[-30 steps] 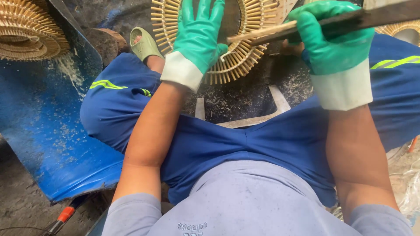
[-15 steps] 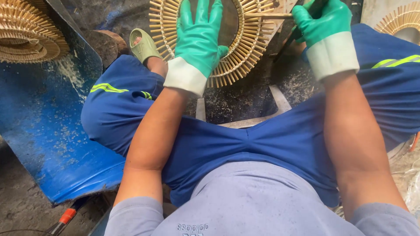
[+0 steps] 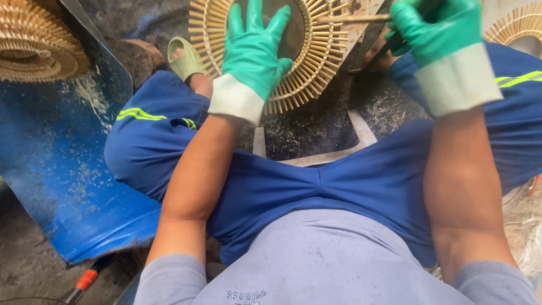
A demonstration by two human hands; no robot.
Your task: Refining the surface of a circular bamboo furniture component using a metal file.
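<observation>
Left hand [image 3: 254, 53] in its green glove is spread wide and pressed flat on the round bamboo sunburst frame [image 3: 316, 62], fingers fanned toward twelve o'clock over the dark centre, pinning it on the ground between the knees. Right hand [image 3: 435, 28], gloved the same, sits up at one o'clock, closed around a thin bamboo stick [image 3: 353, 18] and what looks like a dark tool handle beneath it; exactly how the fingers wrap is hard to tell at the frame's edge. That stick lies almost level, its long axis running nine to three, its free tip reaching over the frame's upper right rim, just beside the left fingertips. So the right hand is the nearer one to the stick, the left nearer the frame. Off at ten o'clock, a stack of finished frames [image 3: 34, 48] rests on a blue sheet [image 3: 68, 186]; a pale green sandal [image 3: 183, 56] shows beside the knee.
</observation>
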